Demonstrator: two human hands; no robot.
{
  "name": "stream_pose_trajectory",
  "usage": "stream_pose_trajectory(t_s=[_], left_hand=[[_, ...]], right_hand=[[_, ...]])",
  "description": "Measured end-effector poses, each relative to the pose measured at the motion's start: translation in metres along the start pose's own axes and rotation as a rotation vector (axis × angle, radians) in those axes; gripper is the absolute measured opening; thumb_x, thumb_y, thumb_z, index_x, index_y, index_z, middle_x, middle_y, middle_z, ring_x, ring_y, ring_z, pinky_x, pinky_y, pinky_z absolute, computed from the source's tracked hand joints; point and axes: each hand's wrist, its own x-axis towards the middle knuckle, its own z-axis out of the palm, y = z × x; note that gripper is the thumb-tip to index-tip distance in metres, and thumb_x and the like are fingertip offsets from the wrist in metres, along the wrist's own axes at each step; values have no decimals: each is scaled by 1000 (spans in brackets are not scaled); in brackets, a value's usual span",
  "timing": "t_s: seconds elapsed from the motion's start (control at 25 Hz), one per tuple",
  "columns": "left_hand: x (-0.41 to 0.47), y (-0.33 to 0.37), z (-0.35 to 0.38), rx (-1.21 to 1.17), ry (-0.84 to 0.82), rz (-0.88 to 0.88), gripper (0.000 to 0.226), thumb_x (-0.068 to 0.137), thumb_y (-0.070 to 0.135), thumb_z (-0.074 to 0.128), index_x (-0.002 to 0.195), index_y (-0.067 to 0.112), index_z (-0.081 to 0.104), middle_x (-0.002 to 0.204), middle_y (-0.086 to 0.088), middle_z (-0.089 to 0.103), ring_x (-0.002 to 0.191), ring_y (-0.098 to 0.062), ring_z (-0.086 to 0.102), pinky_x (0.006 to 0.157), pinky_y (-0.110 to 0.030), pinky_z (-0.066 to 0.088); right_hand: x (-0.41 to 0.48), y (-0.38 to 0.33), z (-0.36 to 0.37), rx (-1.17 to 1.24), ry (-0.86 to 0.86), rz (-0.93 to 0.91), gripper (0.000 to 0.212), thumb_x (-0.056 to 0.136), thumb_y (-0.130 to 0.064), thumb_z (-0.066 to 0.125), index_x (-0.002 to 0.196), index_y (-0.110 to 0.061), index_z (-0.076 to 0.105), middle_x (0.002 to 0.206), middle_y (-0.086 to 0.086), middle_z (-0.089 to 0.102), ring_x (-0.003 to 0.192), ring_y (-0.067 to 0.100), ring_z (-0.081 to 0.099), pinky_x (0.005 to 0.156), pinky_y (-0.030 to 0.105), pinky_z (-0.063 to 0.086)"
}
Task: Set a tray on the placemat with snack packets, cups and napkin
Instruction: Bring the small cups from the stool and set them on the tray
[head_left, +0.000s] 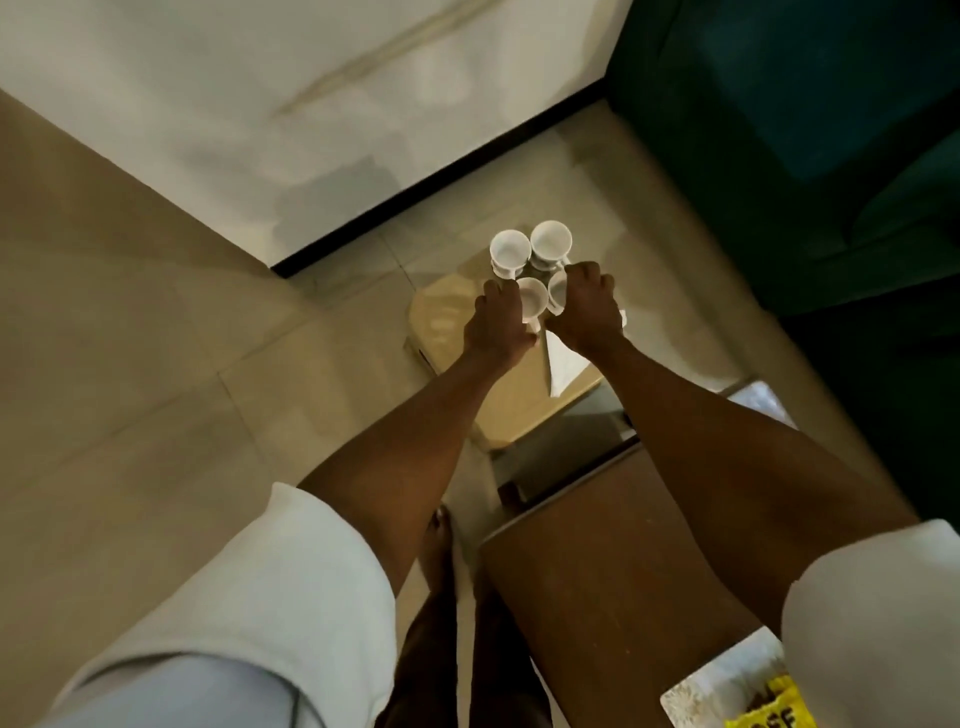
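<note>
White glazed ceramic, by the look of it: four small cups (531, 260) stand upright in a tight cluster at the far end of a pale, cream-coloured tray (441, 322), two at the back with open round mouths and two nearer you, half hidden by your knuckles. Your left hand (496, 325) is curled closed at the left side of the cluster and your right hand (587, 306) at its right side; each seems to grip a near cup or its handle, though whether it is the cup, the handle or the tray rim under your fingers cannot be told from here. Treat the cups as stiff, smooth and breakable: light singly, slippery on the glaze, and prone to clink or chip where they touch. The handles or the bodies low down look like the safer hold, not the thin rims. The tray looks rigid and glossy with rounded corners, so cups may slide if it tilts; keep it level. A white folded napkin (563, 364) lies on the tray beside your right wrist, soft and easily shifted. Nearer you sits a brown table (613, 582), and at its near right corner a pale placemat (717, 686) with a yellow snack packet (774, 712), crinkly and light.
</note>
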Motion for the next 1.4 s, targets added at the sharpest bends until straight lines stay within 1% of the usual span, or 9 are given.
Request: stream_pose_trajectory(t_s=[0.12,0.28,0.4,0.64,0.88,1.04,1.08,1.24,1.4], left_hand=[[6,3,16,-9,87,18,80,84,39,81,148,15,39,138,-15,49,121,-34,57,89,-42,55],[10,9,20,-9,169,-26,81,84,44,81,149,21,39,139,-15,51,122,-34,60,89,-43,60],[19,13,22,-15,178,-40,74,84,44,81,144,21,44,142,-14,52,121,-33,63,91,-41,61],[29,21,18,-41,172,-57,71,79,40,87,134,16,50,142,-14,53,115,-33,67,89,-41,62],[2,35,-6,-41,226,46,74,73,44,91,130,14,56,130,-12,61,106,-29,72,85,-37,62],[-51,84,-67,-10,231,197,69,70,45,91,123,16,58,120,-8,60,95,-26,72,73,-35,61],[-56,84,-67,2,211,176,69,69,46,91,122,17,58,119,-7,60,94,-25,71,71,-35,61],[-128,176,-137,8,174,394,65,70,43,92,119,17,60,120,-6,63,96,-25,72,72,-30,57],[-206,272,-177,7,130,608,62,72,37,92,119,14,59,120,-8,64,99,-26,69,69,-30,47]], right_hand=[[12,1,7,-58,98,12,71,82,-20,82,144,-13,48,141,13,47,127,40,48,95,48,52],[18,5,12,-45,56,-15,77,81,-25,87,147,-24,46,141,13,45,127,41,49,90,53,56],[19,4,17,-9,83,-10,77,80,-23,88,145,-30,47,136,12,48,122,40,53,84,51,57],[18,9,15,-10,147,-33,65,81,-21,85,137,-27,53,130,11,51,115,37,56,76,44,54],[-16,10,-12,18,225,-37,64,81,-27,86,136,-28,53,131,9,53,112,32,58,76,42,56],[-96,10,-86,82,325,26,66,83,-31,85,140,-29,53,139,8,52,118,29,58,84,42,61],[-101,7,-86,83,320,22,66,84,-32,84,141,-28,53,140,7,52,119,28,57,85,41,60],[-203,16,-188,114,504,117,60,86,-35,82,138,-29,54,136,3,52,115,23,57,83,34,55],[-307,46,-268,126,685,248,57,86,-33,81,136,-27,55,133,4,51,113,25,58,81,40,59]])
